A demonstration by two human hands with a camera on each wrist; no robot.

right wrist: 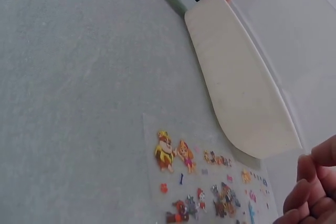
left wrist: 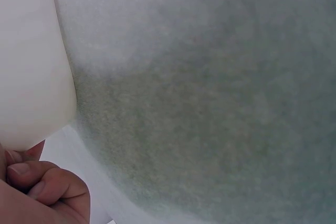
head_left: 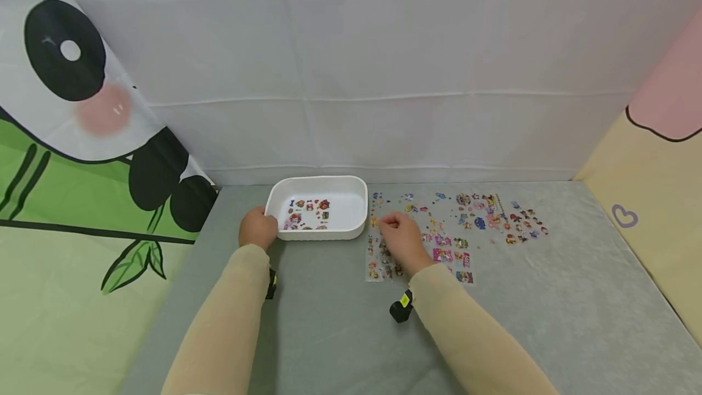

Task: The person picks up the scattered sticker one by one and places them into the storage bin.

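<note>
A white plastic tray stands at the back of the table, and several small cartoon stickers show inside it. My left hand grips the tray's left front corner; the left wrist view shows curled fingers beside the tray wall. Clear sheets of colourful cartoon stickers lie flat to the right of the tray. Over their left part is my right hand, with thumb and fingers curled together. No held thing shows at its fingertips in the right wrist view, and the hand covers some stickers in the head view.
More sticker sheets spread toward the right along the back of the grey cloth-covered table. A white cloth hangs behind the table. Printed cloths stand at the left and right sides.
</note>
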